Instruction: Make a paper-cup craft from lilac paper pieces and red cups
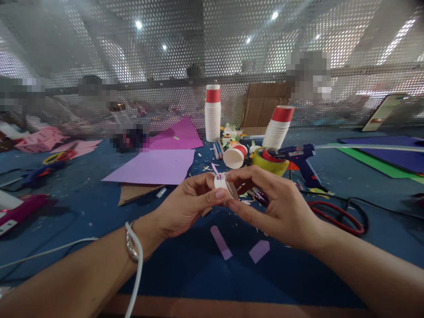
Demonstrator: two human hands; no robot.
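White paper piece (221,182) between the hands, left hand (185,203) pinching its left side, right hand (285,210) gripping its right.

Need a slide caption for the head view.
Left hand and right hand hold a small round white piece over a blue tabletop bearing two cut lilac paper pieces.

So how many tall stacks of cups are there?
2: the left stack stands near the back middle, and the right stack behind the yellow roll.
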